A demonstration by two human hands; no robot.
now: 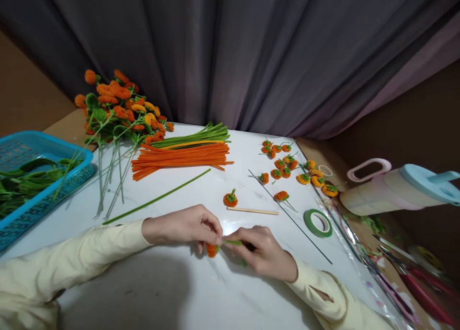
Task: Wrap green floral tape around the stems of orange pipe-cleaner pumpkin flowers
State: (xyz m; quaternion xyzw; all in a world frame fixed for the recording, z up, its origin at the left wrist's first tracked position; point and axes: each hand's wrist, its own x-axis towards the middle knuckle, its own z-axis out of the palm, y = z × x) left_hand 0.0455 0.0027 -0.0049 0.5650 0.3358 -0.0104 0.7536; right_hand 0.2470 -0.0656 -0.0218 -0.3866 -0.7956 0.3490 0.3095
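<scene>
head view: left hand [196,225] pinches orange flower [212,252] just beneath it, right hand [266,253] pinches green strip [234,242].

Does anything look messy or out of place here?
I see nothing spilled. One green pipe cleaner lies slantwise by itself, apart from the green bundle, so it looks a bit stray.

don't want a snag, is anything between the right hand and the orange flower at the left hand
Only the green strip, held in the right hand, shows in the gap to the flower at the left hand. Nothing else visible stands between them; part of the flower is hidden.
</scene>
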